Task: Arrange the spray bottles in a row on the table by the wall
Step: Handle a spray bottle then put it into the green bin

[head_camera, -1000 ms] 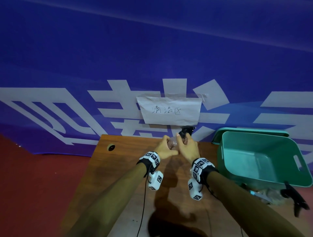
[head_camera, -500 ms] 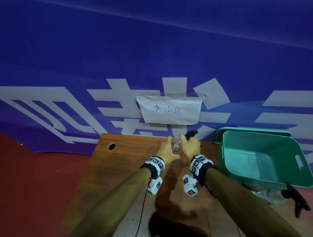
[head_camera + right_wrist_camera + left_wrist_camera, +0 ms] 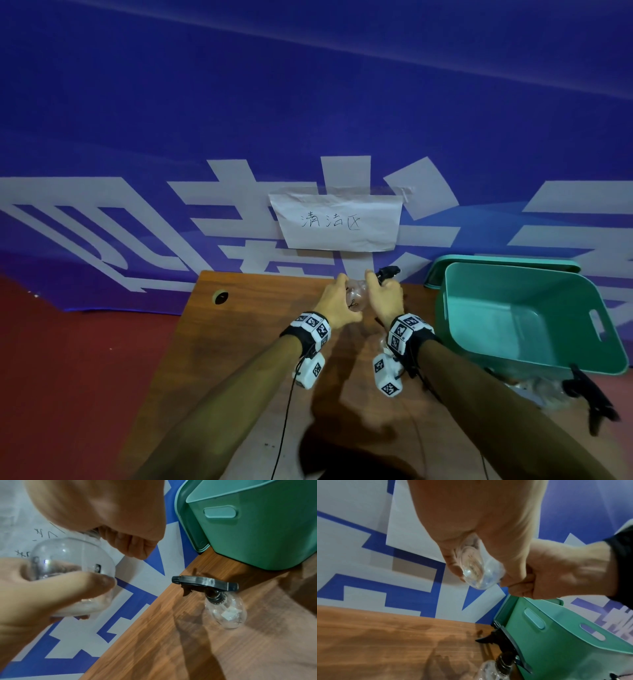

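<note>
A clear spray bottle (image 3: pixel 358 297) with a black trigger head (image 3: pixel 388 272) hangs above the wooden table (image 3: pixel 246 342), close to the wall. My left hand (image 3: pixel 342 291) grips its round body (image 3: pixel 68 555) from the left. My right hand (image 3: pixel 373 287) curls round its neck, just under the trigger head. A second clear spray bottle (image 3: pixel 224 609) with a black head stands upright on the table beside the green bin (image 3: pixel 257 534), below my right hand. A third one (image 3: pixel 582 394) lies in front of the bin at the right.
The green bin (image 3: pixel 513 274) fills the table's right side, its lid (image 3: pixel 496 260) leaning on the wall behind it. A paper sign (image 3: pixel 337 222) is taped to the blue wall. A cable hole (image 3: pixel 221 296) sits at the table's back left. Red floor lies to the left.
Both hands stay on the bottle in about the same place. The black trigger head has turned from pointing up to pointing right.
</note>
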`<state>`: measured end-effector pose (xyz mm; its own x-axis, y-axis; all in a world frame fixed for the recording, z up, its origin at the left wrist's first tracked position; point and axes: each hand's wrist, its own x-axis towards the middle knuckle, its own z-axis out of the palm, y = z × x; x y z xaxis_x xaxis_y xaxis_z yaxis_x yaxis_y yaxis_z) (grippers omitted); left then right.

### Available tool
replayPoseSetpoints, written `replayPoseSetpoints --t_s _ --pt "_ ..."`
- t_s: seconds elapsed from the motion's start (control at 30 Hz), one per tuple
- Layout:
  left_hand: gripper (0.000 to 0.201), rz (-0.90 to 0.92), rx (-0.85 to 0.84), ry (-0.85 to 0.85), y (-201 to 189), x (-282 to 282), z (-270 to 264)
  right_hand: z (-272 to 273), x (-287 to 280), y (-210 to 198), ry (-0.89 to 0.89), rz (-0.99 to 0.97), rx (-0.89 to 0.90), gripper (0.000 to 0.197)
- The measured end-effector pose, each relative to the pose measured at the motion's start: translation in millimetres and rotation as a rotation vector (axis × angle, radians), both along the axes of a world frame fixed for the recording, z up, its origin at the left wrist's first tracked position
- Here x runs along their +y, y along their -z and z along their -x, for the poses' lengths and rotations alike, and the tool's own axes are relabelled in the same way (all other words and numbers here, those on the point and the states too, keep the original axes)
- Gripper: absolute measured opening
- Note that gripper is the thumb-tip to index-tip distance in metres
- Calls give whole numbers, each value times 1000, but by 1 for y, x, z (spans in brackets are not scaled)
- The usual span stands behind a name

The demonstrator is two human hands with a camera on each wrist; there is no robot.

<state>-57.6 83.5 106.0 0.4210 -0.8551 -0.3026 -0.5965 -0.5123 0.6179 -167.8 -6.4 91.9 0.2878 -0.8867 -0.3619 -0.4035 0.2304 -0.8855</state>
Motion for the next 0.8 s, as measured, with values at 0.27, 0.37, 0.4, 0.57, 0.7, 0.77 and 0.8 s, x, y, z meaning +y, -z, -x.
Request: replayPoseSetpoints --t_s 0.27,0.37,0.4,0.57,0.7,0.77,0.8 --pt "62 94 -174 -82 10 0 12 -7 -2 -12 2 9 71 42" --pt "64 78 -212 -57 10 1 10 -7 -2 -9 -17 -10 79 41" --pt "64 72 -213 -49 11 2 9 -5 -2 -9 -33 -12 80 43" --pt "69 94 -172 12 12 1 11 15 -4 -5 -35 40 40 49" --pt "83 32 -101 144 21 -5 20 43 -7 -3 25 159 -7 38" --pt "93 -5 -94 184 26 -7 27 57 -11 -8 32 241 -5 29" --pt "97 -29 -89 199 30 -8 31 64 -14 -8 37 297 9 27"
